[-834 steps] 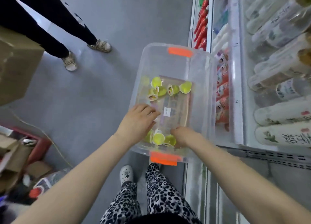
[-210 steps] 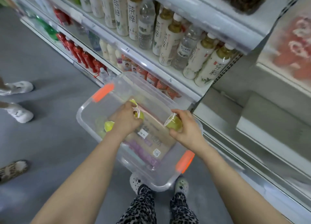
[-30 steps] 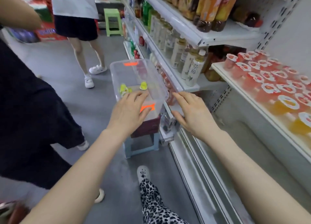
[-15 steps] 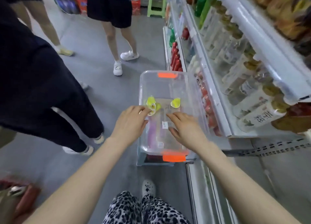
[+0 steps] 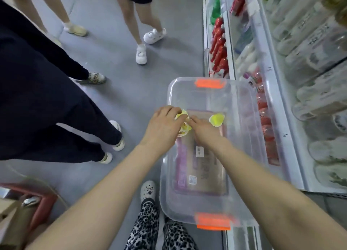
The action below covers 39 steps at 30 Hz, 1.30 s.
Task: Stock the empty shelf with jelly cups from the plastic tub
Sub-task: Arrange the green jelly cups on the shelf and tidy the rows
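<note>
Looking down into a clear plastic tub (image 5: 244, 156), orange handles (image 5: 209, 84) at its 12 and 6 o'clock ends. Both hands inside it, close together, toward the tub's 10 o'clock corner. Left hand (image 5: 163, 127) curled over a small cluster of yellow jelly cups (image 5: 185, 130), fingers wrapped across the topmost one. Right hand (image 5: 203, 128) just beside, at 3 o'clock of the cluster, fingertips reaching the cups; cannot tell whether pinching one or only touching. A single jelly cup (image 5: 216, 119) lying apart at 1 o'clock of the right hand, on the tub's bottom, untouched. Also at the bottom, a flat cardboard box (image 5: 204, 171) with white labels; inside or beneath, hard to tell.

At 3 o'clock of the tub, just beside it, a white shelf (image 5: 285, 137) lined with pale bottles (image 5: 309, 49); red bottles (image 5: 218, 43) lower down at 1 o'clock. At 6 o'clock, leopard-print trousers (image 5: 148, 229) and a white clog (image 5: 148, 190) on the grey floor (image 5: 116, 77). Bystanders' legs from 9 to 12 o'clock: dark trousers (image 5: 47, 99), white shoes (image 5: 141, 54).
</note>
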Tool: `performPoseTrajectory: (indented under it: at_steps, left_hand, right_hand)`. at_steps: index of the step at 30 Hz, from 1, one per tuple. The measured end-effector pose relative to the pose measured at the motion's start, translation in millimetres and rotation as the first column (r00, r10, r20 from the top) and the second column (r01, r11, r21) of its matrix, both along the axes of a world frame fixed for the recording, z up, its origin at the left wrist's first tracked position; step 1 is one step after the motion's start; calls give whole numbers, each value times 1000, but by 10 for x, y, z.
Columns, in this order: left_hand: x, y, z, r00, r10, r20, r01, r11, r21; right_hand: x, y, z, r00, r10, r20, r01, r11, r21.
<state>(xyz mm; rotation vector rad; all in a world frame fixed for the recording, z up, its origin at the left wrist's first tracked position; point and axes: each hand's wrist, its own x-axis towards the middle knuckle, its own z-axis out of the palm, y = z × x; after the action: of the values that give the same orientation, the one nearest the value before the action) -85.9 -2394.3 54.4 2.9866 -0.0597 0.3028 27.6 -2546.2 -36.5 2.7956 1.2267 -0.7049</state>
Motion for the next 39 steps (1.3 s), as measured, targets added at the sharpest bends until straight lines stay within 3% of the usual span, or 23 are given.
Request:
performPoseTrajectory:
  at_steps: [3,7,13,15,18,22,25,29,32,35,39]
  left_hand:
    - [23,26,-85,999,-17,30,17,1000,4]
    - [31,42,-84,1000,-28,-4,28,999,17]
    - [115,-86,-17,998,-56,-7,57,992,113]
    - [260,-267,-87,994,-69,-82,80,987,137]
    - [503,-553,-216,946,10,-325,25,994,105]
    - [669,-658,-641,690,208,-693,-93,975,201]
    - [680,-688,-902,607,251,-754,-89,964,249]
    - [645,-814,-1020,657,229,-718,-25,959,282]
    - [557,-812,-1041,681,158,-715,-3,977,212]
    - [499,-807,-944,642,111,-758,2,989,147]
    - [403,-825,-600,610,29,-792,-160,983,-88]
  right_hand:
    - [8,59,-120,999,21,-41,-21,1000,-1]
    - [-114,-96,-220,997,-58,42,58,998,19]
    - [-324,-506,-159,953,-285,-105,266,949,-167]
    - [-404,-590,-79,931,-348,-111,334,934,-127]
    - [-538,-732,71,875,-475,-91,479,878,18]
    - [-668,-895,242,827,-550,-116,562,818,125]
    - [-706,-962,295,801,-584,-130,598,789,143]
    - [-703,-976,343,779,-610,-146,627,763,160]
    - [-702,-971,410,771,-615,-166,637,749,184]
    - [-706,-951,500,774,-612,-163,633,743,216]
    - [-734,-947,665,773,-607,-186,631,703,327]
